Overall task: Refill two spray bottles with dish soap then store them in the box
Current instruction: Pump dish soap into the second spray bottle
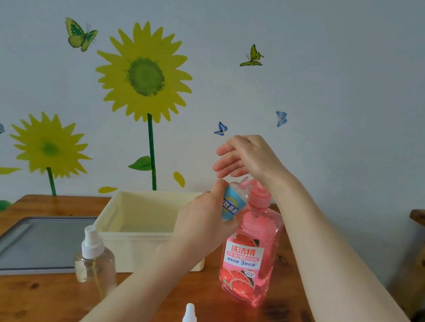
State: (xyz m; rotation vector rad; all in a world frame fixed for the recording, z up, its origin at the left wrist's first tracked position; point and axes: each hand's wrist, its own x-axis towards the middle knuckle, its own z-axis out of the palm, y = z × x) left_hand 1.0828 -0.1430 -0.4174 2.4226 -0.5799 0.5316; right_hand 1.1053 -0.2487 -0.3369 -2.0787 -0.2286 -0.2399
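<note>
Head view: small bottle (pixel 231 206) is gripped in curled left hand (pixel 202 223), tilted, its mouth raised to the spout of the soap pump (pixel 250 254) just right of it. Right hand (pixel 249 157) is laid flat-fingered on the pump head. Open box (pixel 141 255) is seen just behind, toward the tabletop's (pixel 293 320) far edge.

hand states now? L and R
Left hand: closed, holding the small bottle up by the pump spout.
Right hand: open, fingers straight, palm over the soap pump.
</note>
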